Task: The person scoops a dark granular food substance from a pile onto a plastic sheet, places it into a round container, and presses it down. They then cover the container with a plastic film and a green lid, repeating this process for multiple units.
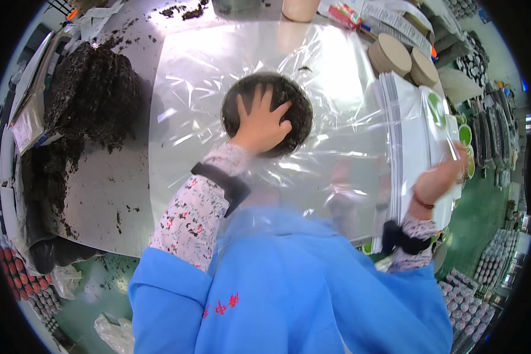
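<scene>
A round cake of dark, fibrous material (297, 126), apparently dried seaweed, lies before me on the table. My left hand (263, 124) rests flat on top of it, fingers spread. Clear plastic film (194, 132) spreads around the cake, with shiny creases running outward from it. Whether the film passes over or under the cake is hard to tell. Off to the right, my right hand (440, 177) is motion-blurred over a stack of white flat packaging (407, 119), close to a clear piece with a green print (436, 108). Its fingertips are too blurred to show a grip.
A large heap of the dark fibrous material (95, 93) stands at the table's left, with crumbs scattered around. Round beige discs (389, 53) are stacked at the upper right, near a beige cup-like container (300, 9). Rows of packed goods (467, 305) stand on the green floor.
</scene>
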`<state>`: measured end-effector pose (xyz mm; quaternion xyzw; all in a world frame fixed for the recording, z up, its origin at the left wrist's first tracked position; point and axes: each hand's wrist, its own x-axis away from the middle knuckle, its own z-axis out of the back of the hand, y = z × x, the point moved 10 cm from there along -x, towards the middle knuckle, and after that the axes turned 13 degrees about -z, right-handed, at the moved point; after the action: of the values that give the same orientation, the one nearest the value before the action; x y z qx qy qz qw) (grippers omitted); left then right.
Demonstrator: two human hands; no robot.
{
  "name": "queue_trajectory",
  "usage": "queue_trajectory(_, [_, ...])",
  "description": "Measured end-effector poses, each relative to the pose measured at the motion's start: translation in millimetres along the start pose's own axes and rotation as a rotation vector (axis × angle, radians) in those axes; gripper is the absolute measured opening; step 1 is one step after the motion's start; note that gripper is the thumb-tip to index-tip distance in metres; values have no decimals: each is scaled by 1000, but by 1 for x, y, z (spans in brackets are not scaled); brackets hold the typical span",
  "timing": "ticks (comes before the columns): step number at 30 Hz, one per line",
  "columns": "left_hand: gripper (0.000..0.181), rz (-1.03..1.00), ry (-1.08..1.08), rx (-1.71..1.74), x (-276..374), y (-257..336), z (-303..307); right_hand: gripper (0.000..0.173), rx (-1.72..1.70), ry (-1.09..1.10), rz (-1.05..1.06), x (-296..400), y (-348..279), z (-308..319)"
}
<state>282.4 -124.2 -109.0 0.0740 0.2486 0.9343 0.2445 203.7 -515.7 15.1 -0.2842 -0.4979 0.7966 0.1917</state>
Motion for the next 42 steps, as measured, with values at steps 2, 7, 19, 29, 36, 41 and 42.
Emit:
queue_trajectory(2, [64, 9, 77, 109, -3, -8, 3, 21, -272, -516, -468, 62, 18, -85])
queue_trajectory(7, [76, 32, 34, -126, 7, 4, 8, 42, -104, -1835, -253, 260, -72, -188])
queue_trajectory(19, [47, 268, 562, 1190, 35, -60, 45, 43, 469, -842, 904, 222, -88, -267])
queue_trajectory(29, [79, 75, -430, 797, 207, 106, 35, 51, 613, -1059, 265, 195, -82, -293])
queue_trajectory(36, [75, -321, 734, -354, 108, 80, 90, 37, 688, -952, 329, 188, -87, -292])
queue_trajectory(41, [75, -122, 236, -376, 27, 21, 47, 29, 212, -647, 570, 172, -94, -206])
queue_trajectory(42, [76, -147, 209, -361, 25, 34, 43, 35, 213, -536, 555, 162, -95, -184])
